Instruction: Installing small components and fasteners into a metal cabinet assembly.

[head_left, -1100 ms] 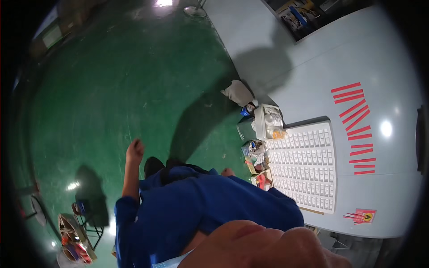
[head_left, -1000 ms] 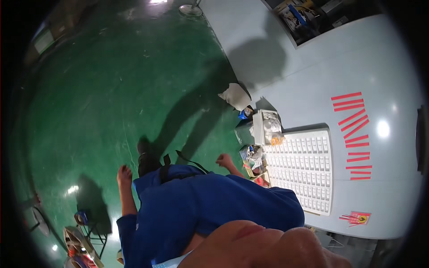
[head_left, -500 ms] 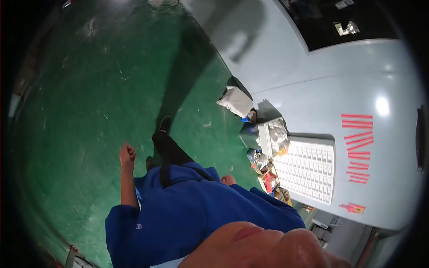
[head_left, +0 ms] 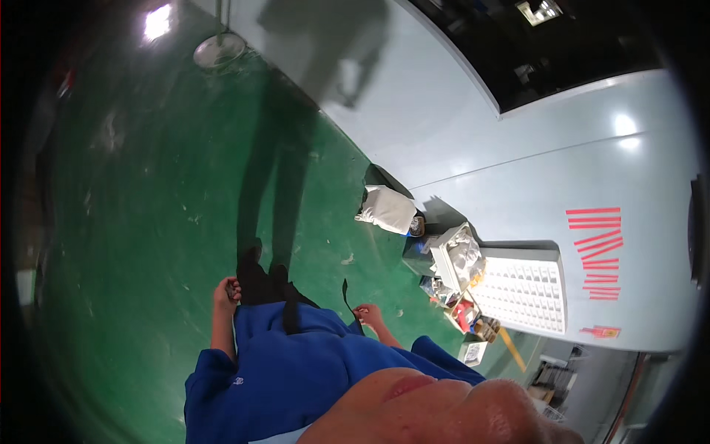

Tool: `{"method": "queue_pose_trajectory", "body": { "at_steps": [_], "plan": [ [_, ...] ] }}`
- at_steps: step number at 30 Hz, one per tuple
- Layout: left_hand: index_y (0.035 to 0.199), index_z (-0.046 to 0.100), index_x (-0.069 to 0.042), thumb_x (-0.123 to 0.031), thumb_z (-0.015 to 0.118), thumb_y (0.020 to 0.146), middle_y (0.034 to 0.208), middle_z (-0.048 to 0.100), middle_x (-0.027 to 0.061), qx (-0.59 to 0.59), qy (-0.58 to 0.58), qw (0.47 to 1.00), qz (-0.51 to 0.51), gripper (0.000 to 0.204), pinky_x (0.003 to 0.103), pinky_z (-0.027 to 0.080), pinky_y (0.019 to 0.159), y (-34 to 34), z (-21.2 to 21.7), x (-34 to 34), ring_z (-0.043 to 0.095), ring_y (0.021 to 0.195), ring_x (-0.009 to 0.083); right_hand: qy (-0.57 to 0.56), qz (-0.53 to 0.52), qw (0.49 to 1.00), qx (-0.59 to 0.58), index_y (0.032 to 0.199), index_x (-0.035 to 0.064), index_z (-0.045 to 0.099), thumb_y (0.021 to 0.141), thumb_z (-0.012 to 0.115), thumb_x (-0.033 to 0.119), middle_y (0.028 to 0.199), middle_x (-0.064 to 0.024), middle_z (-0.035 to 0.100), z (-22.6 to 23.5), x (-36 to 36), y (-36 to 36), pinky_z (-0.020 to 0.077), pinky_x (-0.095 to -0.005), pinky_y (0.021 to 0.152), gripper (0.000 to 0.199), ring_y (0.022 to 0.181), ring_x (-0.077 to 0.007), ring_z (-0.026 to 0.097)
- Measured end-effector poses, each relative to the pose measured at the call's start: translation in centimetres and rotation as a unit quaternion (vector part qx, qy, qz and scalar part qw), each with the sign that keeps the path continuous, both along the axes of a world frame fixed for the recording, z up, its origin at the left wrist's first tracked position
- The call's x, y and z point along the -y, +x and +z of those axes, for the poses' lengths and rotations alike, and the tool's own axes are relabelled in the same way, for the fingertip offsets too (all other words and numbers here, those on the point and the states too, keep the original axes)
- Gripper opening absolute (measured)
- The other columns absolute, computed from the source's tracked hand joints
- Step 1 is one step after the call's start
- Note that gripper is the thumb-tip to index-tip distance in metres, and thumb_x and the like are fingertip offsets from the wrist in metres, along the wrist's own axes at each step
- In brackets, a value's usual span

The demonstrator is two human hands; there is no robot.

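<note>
Beside my left hip, my left hand [head_left: 228,289] is closed, and something dark shows between its fingers, too small to make out. My right hand [head_left: 365,315] is out at my right side with its fingers pinched on a thin black strap [head_left: 345,291]. The strap's free end sticks up away from my body. Another black strap [head_left: 290,314] hangs down the front of my blue top [head_left: 296,362]. Both hands are well above the green floor [head_left: 170,177], and neither touches anything on it.
Along the pale wall [head_left: 532,177] at the right stand a whitish sack [head_left: 388,209], a bin with crumpled clear plastic [head_left: 464,257], several small boxes with odds and ends, and a white gridded panel [head_left: 521,292]. A stand's round base [head_left: 220,50] is far ahead.
My right hand has come out from behind my top, with the strap in it. My left hand has dropped closer to my hip. The floor stand has come into view ahead.
</note>
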State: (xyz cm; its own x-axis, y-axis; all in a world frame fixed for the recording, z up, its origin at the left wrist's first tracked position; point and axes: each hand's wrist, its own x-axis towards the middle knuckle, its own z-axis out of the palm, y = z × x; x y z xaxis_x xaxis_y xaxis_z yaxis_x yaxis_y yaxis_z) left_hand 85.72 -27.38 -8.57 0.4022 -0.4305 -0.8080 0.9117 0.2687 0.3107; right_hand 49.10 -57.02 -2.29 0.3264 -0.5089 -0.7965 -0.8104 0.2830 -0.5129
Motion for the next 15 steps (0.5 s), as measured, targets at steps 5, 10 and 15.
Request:
{"method": "queue_pose_trajectory", "body": {
  "at_steps": [5, 10, 15],
  "plan": [
    [0.096, 0.055, -0.003, -0.011, 0.044, 0.087, 0.075, 0.053, 0.0035, 0.075, -0.012, 0.977, -0.201, 0.017, 0.021, 0.033, 0.042, 7.3, 4.2, 7.7, 0.048, 0.057, 0.0115, -0.060, -0.119, 0.990, 0.041, 0.085, -0.0007, 0.064, 0.075, 0.059, 0.004, 0.068, -0.0093, 0.063, 0.6, -4.7, 0.9, 0.0482, -0.0263, 0.047, 0.013, 0.055, -0.0148, 0.061],
    [0.098, 0.055, -0.002, -0.008, 0.044, 0.090, 0.071, 0.051, 0.0023, 0.124, -0.024, 0.898, -0.421, 0.015, 0.020, 0.030, 0.040, 8.6, 7.9, 19.3, 0.041, 0.051, 0.0082, -0.076, -0.291, 0.954, 0.018, 0.095, -0.0004, 0.062, 0.081, 0.060, 0.016, 0.070, -0.0093, 0.065, 0.4, -9.1, -3.5, 0.0519, -0.0277, 0.049, 0.021, 0.058, -0.0161, 0.064],
    [0.100, 0.055, -0.001, -0.013, 0.047, 0.092, 0.070, 0.051, 0.0016, 0.162, -0.062, 0.760, -0.627, 0.016, 0.019, 0.029, 0.039, -1.6, 9.7, 28.0, 0.039, 0.049, 0.0065, -0.235, -0.407, 0.881, -0.062, 0.093, -0.0013, 0.063, 0.080, 0.059, 0.012, 0.067, -0.0112, 0.065, -2.4, -16.5, -13.0, 0.0529, -0.0296, 0.049, 0.018, 0.056, -0.0177, 0.065]
  ]
}}
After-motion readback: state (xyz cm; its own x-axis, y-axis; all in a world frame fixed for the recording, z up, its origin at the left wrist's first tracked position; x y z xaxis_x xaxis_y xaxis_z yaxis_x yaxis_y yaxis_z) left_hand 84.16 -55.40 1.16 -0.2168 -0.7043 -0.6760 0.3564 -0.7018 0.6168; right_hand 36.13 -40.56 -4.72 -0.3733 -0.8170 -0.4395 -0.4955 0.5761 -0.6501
